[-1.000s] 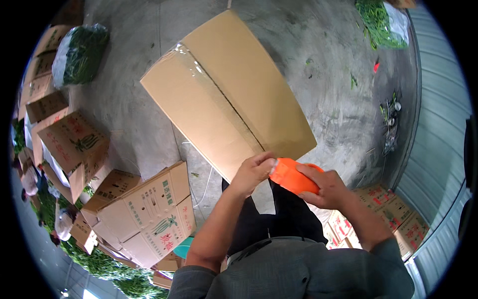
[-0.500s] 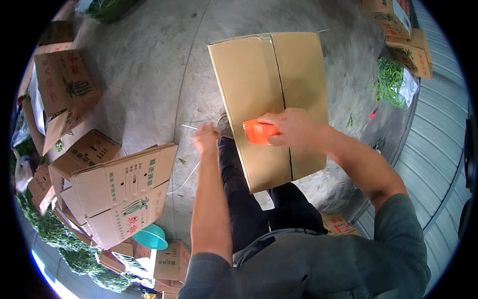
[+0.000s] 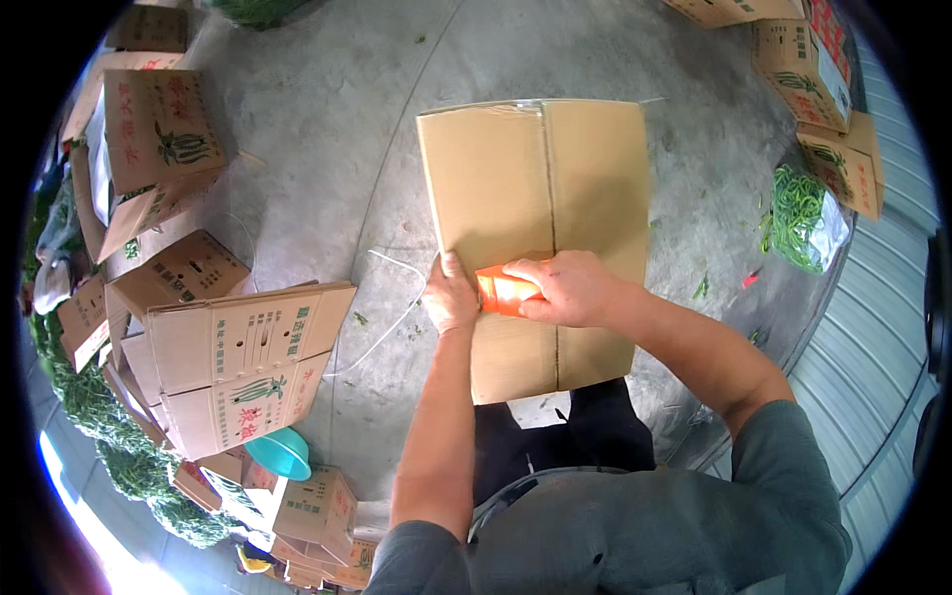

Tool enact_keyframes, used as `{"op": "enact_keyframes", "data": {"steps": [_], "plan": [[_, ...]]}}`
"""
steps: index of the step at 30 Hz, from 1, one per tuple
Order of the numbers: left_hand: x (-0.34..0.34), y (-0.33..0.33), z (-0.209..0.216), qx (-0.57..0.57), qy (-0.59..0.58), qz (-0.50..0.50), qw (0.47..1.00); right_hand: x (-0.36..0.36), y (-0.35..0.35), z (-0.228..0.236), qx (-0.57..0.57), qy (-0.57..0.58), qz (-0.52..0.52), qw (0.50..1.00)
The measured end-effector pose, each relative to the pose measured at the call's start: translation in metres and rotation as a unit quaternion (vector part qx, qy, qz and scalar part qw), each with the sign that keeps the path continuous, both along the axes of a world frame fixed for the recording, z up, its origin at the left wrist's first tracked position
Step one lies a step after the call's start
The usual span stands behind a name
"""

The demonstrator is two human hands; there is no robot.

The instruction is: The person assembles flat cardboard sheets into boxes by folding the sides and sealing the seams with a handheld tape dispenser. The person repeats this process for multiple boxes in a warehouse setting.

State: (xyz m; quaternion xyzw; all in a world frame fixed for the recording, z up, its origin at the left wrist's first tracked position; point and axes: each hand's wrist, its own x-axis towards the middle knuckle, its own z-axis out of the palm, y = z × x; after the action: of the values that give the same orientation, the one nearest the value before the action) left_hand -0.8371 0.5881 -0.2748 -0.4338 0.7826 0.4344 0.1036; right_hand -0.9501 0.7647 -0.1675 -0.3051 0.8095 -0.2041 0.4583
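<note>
A plain brown cardboard box [image 3: 496, 178] stands right in front of me, its top flaps closed along a lengthwise seam. My right hand [image 3: 575, 288] is wrapped round an orange tape dispenser [image 3: 508, 292], which rests on the box top near its left edge. Against the left side of that box lies my left hand [image 3: 450, 294], beside the dispenser, thumb up over the edge and fingers stretched down the side. Whether a tape end sits under the left hand is hidden.
A printed carton [image 3: 243, 367] leans open at my left, with a teal basin [image 3: 281, 453] behind it. More cartons [image 3: 164, 139] line the left. At the right are green vegetables [image 3: 793, 218] in a bag and stacked cartons [image 3: 803, 74]. A white strap [image 3: 402, 264] lies on the floor.
My left hand has moved right and come against the box's side. The dispenser has moved slightly toward me and now meets the left edge near that hand.
</note>
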Motion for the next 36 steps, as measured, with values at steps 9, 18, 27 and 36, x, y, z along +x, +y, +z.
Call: {"op": "enact_keyframes", "data": {"steps": [9, 18, 27, 36], "plan": [[0.011, -0.004, -0.009, -0.047, 0.007, -0.007, 0.999, -0.038, 0.273, -0.01, 0.11, 0.05, -0.046, 0.992], [0.01, -0.023, -0.02, 0.019, -0.057, -0.011, 0.998, -0.02, 0.183, -0.158, 0.265, 0.024, -0.067, 0.962], [-0.124, -0.034, 0.025, 0.239, 0.023, 0.112, 0.964, -0.075, 0.163, -0.17, 0.139, 0.059, -0.558, 0.816], [-0.035, -0.023, 0.116, 0.276, 0.239, 0.208, 0.908, 0.005, 0.194, -0.092, -0.144, 0.12, -0.643, 0.743]]}}
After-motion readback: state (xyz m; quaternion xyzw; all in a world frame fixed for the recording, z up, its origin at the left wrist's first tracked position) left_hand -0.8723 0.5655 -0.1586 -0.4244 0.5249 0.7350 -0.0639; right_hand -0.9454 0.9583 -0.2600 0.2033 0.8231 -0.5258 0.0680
